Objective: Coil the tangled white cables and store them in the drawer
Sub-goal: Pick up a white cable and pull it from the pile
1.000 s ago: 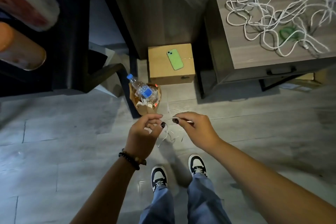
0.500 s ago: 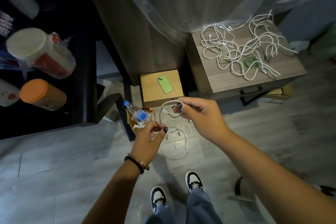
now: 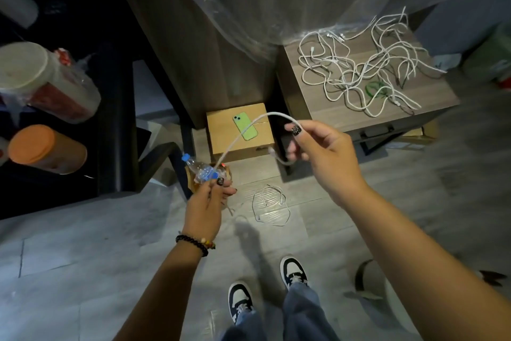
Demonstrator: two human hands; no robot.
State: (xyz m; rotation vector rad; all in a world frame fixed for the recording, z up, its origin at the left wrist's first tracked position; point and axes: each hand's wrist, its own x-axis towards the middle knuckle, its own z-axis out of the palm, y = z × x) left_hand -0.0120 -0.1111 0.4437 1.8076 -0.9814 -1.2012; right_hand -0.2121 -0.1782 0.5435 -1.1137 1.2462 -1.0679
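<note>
got one white cable (image 3: 249, 133) stretched between my hands, left hand (image 3: 206, 203) pinching the low end and right hand (image 3: 318, 152) pinching the top, probably to pull it straight before looping, while the tangled pile (image 3: 356, 78) sits on the far-right worktop (image 3: 431, 97) above the closed drawer (image 3: 378, 131)

A wooden nightstand (image 3: 326, 108) beyond the right hand (image 3: 323, 152) carries tangled white cables (image 3: 356, 72). Between both hands, a thin cable (image 3: 269, 206) lies on the grey floor (image 3: 83, 257). A cardboard box (image 3: 221, 133) stands there too.
</note>
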